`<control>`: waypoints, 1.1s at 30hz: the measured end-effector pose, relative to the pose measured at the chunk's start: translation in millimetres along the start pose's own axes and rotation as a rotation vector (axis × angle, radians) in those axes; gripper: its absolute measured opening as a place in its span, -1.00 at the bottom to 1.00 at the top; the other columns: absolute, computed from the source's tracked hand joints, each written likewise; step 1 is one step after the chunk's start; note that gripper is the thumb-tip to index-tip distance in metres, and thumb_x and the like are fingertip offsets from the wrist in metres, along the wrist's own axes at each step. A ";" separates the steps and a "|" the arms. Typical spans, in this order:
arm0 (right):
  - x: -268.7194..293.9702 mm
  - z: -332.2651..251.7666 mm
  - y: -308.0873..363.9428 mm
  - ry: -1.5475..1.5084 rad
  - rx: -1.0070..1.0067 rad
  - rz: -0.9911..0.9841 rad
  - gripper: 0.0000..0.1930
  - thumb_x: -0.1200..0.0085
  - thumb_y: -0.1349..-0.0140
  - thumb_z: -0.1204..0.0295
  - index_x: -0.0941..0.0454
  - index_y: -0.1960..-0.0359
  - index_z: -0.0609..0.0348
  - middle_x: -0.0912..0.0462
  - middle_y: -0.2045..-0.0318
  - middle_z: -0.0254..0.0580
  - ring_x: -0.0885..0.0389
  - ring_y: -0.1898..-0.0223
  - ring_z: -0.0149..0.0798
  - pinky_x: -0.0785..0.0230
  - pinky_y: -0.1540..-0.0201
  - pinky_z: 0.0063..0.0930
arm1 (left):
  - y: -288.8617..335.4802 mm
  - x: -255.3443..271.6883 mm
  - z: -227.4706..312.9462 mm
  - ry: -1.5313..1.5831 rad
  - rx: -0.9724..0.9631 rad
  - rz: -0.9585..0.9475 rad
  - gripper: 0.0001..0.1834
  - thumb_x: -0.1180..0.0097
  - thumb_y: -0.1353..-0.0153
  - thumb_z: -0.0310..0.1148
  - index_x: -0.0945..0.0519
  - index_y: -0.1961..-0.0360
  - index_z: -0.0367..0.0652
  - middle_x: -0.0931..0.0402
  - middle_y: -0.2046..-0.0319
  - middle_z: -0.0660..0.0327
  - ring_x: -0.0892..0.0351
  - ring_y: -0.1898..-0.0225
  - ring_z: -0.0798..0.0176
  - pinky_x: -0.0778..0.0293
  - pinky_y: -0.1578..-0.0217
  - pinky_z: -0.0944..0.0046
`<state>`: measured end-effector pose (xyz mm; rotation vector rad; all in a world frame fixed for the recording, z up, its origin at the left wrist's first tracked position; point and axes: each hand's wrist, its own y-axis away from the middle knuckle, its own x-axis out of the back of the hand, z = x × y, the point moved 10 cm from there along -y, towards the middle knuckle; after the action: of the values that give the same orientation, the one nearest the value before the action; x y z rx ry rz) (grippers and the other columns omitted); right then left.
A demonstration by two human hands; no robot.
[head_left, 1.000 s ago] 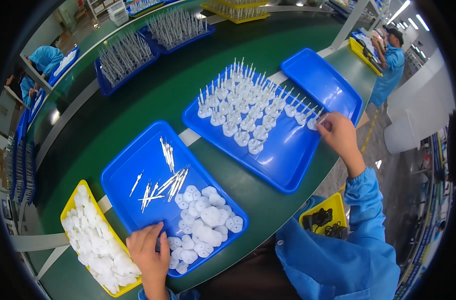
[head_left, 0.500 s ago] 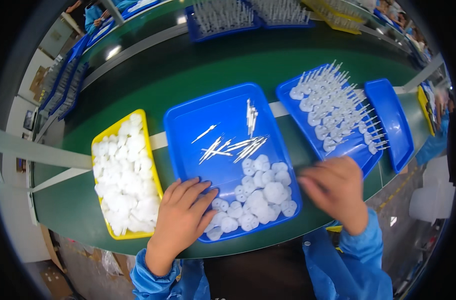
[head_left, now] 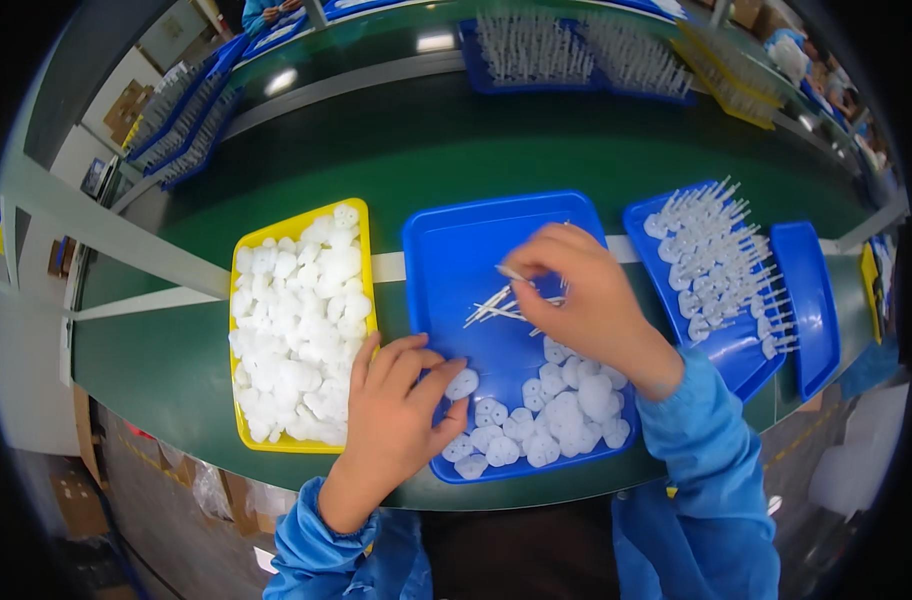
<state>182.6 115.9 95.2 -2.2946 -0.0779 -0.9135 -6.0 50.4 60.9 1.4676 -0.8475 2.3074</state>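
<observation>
At the left edge of the middle blue tray (head_left: 446, 240), my left hand (head_left: 396, 410) pinches a small white disc (head_left: 462, 384) with holes between thumb and fingers. My right hand (head_left: 586, 300) is over the tray's middle, slightly blurred, its thumb and forefinger closed on a thin white stick (head_left: 510, 272). Beneath it, several loose thin white sticks (head_left: 498, 306) lie crossed on the tray bottom, partly hidden by that hand. Many white discs (head_left: 566, 415) are heaped in the tray's near part, between my two forearms.
A yellow tray (head_left: 372, 285) heaped with white discs stands to the left. On the right, another blue tray (head_left: 721, 350) carries rows of discs with upright sticks, beside a further blue tray (head_left: 811, 290). Filled blue trays (head_left: 526, 88) stand across the green table (head_left: 376, 150).
My right hand has moved left from beside the tray to over the sticks and grips one. My left hand has picked up a disc. The whole view has shifted.
</observation>
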 end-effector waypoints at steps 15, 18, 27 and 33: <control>5.9 8.9 57.4 -0.231 -0.215 0.092 -0.78 -0.52 -0.23 0.55 -0.86 0.08 0.17 -0.87 0.29 -0.18 -0.87 0.34 -0.32 -0.67 0.31 -0.48 | -41.7 -69.2 -18.2 1.415 0.471 0.130 -0.64 -0.11 -0.60 -0.54 -0.62 -0.35 -0.34 -0.65 -0.07 0.09 -0.76 -0.02 0.25 -0.77 0.02 0.25; 2.2 -0.1 57.7 -0.101 -0.117 0.069 -0.76 -0.52 -0.20 0.53 -0.86 0.08 0.13 -0.86 0.36 -0.22 -0.81 0.47 -0.31 -0.61 0.42 -0.47 | -41.9 -62.3 -15.0 1.351 0.431 0.161 -0.58 -0.17 -0.51 -0.68 -0.62 -0.36 -0.36 -0.57 -0.12 0.12 -0.75 -0.06 0.24 -0.78 -0.07 0.25; -3.7 4.5 64.0 -0.165 -0.229 0.045 -0.76 -0.53 -0.22 0.51 -0.87 0.06 0.14 -0.83 0.45 -0.23 -0.76 0.55 -0.37 -0.53 0.49 -0.51 | -35.8 -55.9 -20.7 1.250 0.383 0.157 -0.53 -0.18 -0.50 -0.70 -0.62 -0.39 -0.31 -0.56 -0.25 0.06 -0.73 -0.15 0.19 -0.78 -0.11 0.27; -2.2 2.2 62.4 -0.149 -0.283 0.031 -0.78 -0.50 -0.27 0.50 -0.87 0.05 0.18 -0.78 0.52 -0.21 -0.70 0.60 -0.39 -0.47 0.51 -0.50 | -39.4 -45.5 -16.9 1.000 0.315 0.164 -0.51 -0.27 -0.43 -0.69 -0.69 -0.37 -0.22 -0.73 -0.20 -0.01 -0.77 -0.08 0.24 -0.76 -0.01 0.30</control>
<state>199.8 68.9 57.9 -2.6170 0.0252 -0.7771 22.5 95.2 28.0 0.1610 -0.3099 2.8778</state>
